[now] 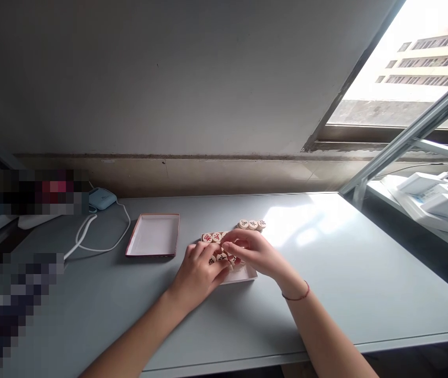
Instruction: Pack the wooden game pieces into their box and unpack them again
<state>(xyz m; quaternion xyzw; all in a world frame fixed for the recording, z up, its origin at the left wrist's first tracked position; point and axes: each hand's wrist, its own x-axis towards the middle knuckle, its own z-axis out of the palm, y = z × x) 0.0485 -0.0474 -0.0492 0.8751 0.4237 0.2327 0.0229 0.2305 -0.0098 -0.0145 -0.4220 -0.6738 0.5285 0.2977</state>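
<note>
A shallow white-lined box sits on the desk with several round wooden Chinese chess pieces in it, marked in red or black characters. My left hand rests over the box's left side, thumb and fingers apart around some black-marked pieces. From the right, my right hand reaches over the box with thumb and fingertips pinched together among the pieces. What the pinch holds is hidden by the fingers. Just behind the box, a short row of black-marked pieces stands on the desk.
An upturned box lid lies left of the box, its white inside showing. Further left are a white cable and a light blue device. Power strips with plugs stand on a ledge at right. The wall borders the desk's back edge.
</note>
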